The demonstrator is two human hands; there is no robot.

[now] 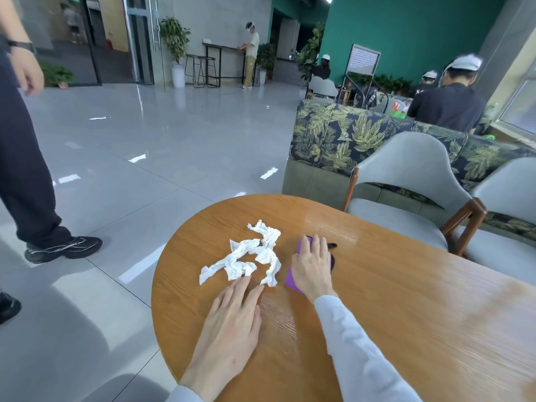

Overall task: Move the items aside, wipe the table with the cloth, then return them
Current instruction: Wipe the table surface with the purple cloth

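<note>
Crumpled white tissue paper (255, 255) lies spread near the far left edge of the round wooden table (391, 300). My left hand (232, 323) rests flat on the wood with fingers apart, its fingertips touching the tissue's near end. My right hand (311, 264) presses flat on a purple cloth (290, 278), just right of the tissue. A small black object (332, 245) peeks out from beyond that hand; most of it is hidden.
Two grey upholstered chairs (406, 184) stand at the table's far right, with a leaf-patterned sofa (342, 134) behind them. A person in dark trousers (23, 169) stands on the tiled floor to the left. Other people are further back.
</note>
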